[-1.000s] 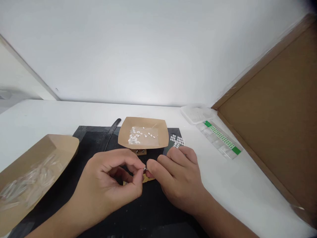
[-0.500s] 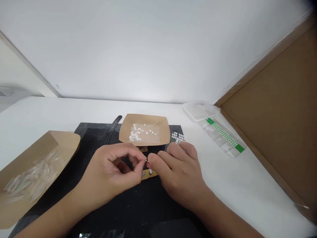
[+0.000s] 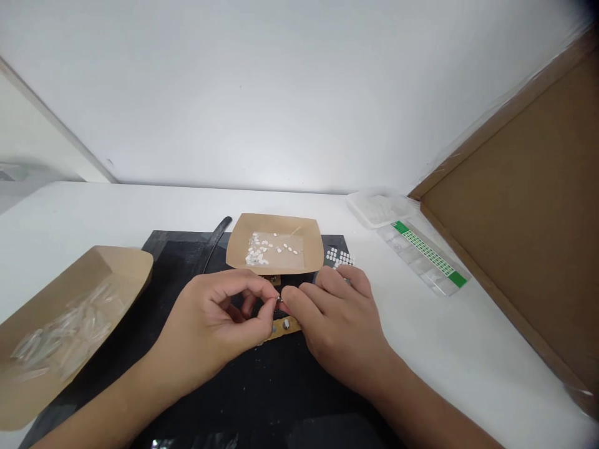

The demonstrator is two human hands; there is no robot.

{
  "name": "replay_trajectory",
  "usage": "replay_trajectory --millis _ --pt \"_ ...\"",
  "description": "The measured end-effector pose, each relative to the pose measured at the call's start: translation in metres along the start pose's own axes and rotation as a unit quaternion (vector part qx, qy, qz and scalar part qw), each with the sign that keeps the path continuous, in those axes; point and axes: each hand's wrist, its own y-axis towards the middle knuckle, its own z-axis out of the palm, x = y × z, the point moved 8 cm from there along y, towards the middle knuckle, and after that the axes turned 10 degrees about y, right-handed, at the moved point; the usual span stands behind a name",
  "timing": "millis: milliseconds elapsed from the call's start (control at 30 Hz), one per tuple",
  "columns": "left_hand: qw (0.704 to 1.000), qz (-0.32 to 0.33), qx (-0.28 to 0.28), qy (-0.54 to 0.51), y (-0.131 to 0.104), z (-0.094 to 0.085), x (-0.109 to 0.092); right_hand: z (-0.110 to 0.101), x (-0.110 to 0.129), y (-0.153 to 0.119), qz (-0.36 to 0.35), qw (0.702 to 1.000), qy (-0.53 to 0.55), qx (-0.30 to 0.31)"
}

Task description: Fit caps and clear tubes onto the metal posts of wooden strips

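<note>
My left hand pinches a tiny metallic piece between thumb and forefinger. From the other side, the thumb and curled fingers of my right hand close on the same piece; its kind is too small to make out. Just below the fingertips lies a yellowish-brown strip with a small white-topped piece on it, partly covered by both hands. Behind the hands stands a brown paper tray with small white tabs in it. A bit of a second brown strip shows under its front edge.
A larger paper tray at left holds clear plastic tubes. A black curved tool lies on the black mat. At right are white stickers, a green-edged plastic bag, a translucent container and a cardboard box.
Both hands stay together on the tiny piece, raised very slightly. The whole view has shifted a little. Nothing has been let go.
</note>
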Motion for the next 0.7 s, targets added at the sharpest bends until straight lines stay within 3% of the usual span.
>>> replay_trajectory --millis 233,700 --pt "0.996 0.015 -0.057 0.070 -0.003 -0.004 -0.007 0.005 -0.001 -0.002 0.012 0.998 0.056 -0.003" --pt "0.997 -0.039 -0.037 0.059 -0.006 -0.002 -0.002 0.011 -0.005 -0.001 0.042 0.989 0.141 0.020"
